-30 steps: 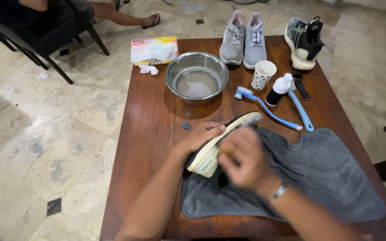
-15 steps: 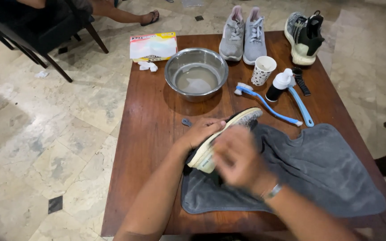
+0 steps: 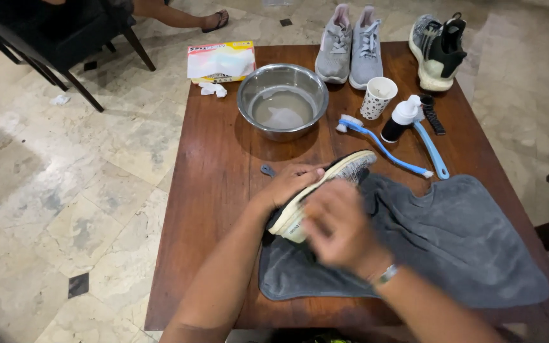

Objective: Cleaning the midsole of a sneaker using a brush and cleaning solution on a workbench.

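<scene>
Sneaker (image 3: 325, 190) sits at the frame's centre, tipped sole-up over the grey towel (image 3: 452, 241) on the counter (image 3: 211, 190). My left hand (image 3: 290, 184) is clamped on its side. My right hand (image 3: 338, 232), blurred, presses against the sole; I cannot tell its grip.

Flat rectangular white packet (image 3: 221, 61) with yellow-red edging at the table's (image 3: 211, 190) far-left corner.

Even indoor light; right hand (image 3: 341, 225) motion-blurred.
</scene>
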